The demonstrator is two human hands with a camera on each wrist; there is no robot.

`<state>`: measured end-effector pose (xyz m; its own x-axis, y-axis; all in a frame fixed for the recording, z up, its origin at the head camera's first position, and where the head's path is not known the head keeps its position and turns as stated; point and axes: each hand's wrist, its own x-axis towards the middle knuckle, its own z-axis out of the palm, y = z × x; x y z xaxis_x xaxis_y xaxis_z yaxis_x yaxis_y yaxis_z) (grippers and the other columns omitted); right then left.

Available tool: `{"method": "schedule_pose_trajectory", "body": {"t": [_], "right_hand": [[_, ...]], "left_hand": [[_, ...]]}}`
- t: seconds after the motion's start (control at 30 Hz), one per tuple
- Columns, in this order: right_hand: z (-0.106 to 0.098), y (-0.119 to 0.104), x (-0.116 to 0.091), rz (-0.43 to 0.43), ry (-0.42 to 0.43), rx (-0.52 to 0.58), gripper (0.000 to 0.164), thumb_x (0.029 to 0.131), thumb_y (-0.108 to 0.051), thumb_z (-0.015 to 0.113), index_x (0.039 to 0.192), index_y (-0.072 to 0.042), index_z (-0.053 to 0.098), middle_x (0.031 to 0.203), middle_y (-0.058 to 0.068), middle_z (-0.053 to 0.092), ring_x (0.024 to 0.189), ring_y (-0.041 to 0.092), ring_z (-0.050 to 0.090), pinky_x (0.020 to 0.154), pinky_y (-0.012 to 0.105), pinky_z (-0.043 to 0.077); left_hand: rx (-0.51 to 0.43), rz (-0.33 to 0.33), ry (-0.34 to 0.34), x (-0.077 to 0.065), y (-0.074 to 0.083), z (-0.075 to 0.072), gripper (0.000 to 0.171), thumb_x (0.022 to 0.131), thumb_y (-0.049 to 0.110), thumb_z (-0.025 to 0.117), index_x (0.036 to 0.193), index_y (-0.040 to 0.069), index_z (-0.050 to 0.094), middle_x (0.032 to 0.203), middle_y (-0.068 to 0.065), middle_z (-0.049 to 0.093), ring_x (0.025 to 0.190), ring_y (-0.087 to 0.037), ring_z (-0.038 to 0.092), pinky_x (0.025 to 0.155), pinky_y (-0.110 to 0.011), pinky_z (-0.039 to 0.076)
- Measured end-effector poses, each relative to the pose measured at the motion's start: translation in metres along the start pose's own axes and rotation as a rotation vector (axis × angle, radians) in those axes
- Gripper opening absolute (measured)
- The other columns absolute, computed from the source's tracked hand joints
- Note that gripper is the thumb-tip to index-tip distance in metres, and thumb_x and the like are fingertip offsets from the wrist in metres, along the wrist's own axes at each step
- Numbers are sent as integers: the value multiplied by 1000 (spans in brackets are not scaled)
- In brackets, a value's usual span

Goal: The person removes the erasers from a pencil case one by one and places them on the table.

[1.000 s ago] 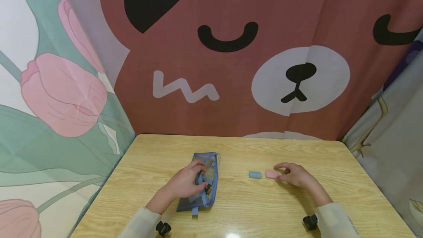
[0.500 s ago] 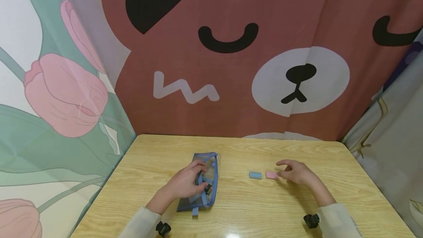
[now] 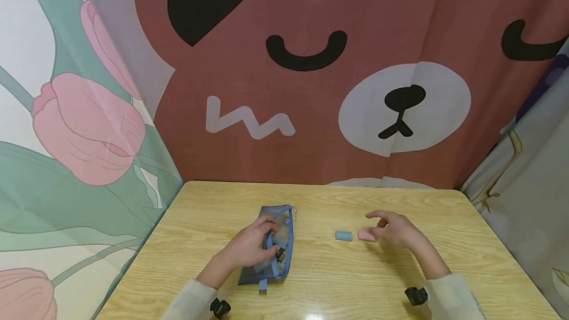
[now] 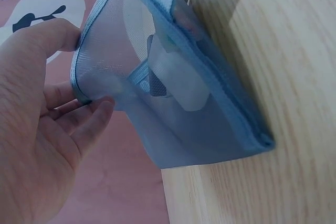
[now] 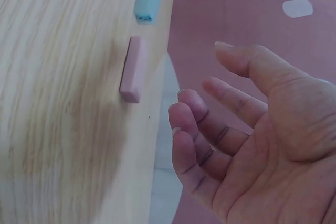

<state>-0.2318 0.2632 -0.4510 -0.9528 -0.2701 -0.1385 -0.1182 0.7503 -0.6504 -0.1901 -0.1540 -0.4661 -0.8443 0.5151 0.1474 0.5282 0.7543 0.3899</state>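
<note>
A blue mesh zip pouch [image 3: 290, 241] lies at the middle left of the table, its mouth parted. My left hand [image 3: 249, 245] grips the pouch's edge; in the left wrist view the fingers curl round the blue trim, and pale and dark pieces show dimly through the mesh [image 4: 184, 140]. To the right, a pink eraser [image 3: 365, 235] lies beside a blue eraser [image 3: 344, 235], a small gap between them. My right hand [image 3: 397, 231] hovers just right of the pink eraser. In the right wrist view its loosely bent fingers hold nothing, apart from the pink eraser [image 5: 133, 72].
The wooden table [image 3: 320, 280] ends at a hanging curtain [image 3: 311, 152] with a bear face. A tulip-print curtain [image 3: 89, 127] hangs on the left and another curtain [image 3: 533, 172] on the right. Black wrist cameras sit at both cuffs.
The right hand's fingers, at the pink eraser a second ago, have lifted a little off it. Both erasers stay in place. The left hand keeps its hold on the pouch.
</note>
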Motion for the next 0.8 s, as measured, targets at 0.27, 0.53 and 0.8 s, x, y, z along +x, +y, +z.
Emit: {"method": "schedule_pose_trajectory", "body": {"t": [0.27,0.53,0.8], "right_hand": [[0,-12,-2,-23,8,-18,52,95,-25,70,141,-5,57,89,4,59,73,19,51,64,34,42],[1,-21,-3,-60,13,-10,52,95,-25,71,141,-5,57,87,4,60,71,18,52,65,35,43],[4,-30,-5,-86,-11,67,60,92,-32,75,141,-4,56,89,5,61,73,21,59,66,35,47]], "left_hand": [[7,6,10,0,0,1,42,95,37,68,124,8,65,142,-3,49,114,-16,59,88,-34,53],[-4,0,4,0,0,0,41,95,38,68,124,10,65,143,-4,49,115,-17,59,87,-34,53],[-1,-8,3,-2,3,-2,41,95,38,68,125,10,65,143,-3,49,115,-17,59,87,-34,53]]}}
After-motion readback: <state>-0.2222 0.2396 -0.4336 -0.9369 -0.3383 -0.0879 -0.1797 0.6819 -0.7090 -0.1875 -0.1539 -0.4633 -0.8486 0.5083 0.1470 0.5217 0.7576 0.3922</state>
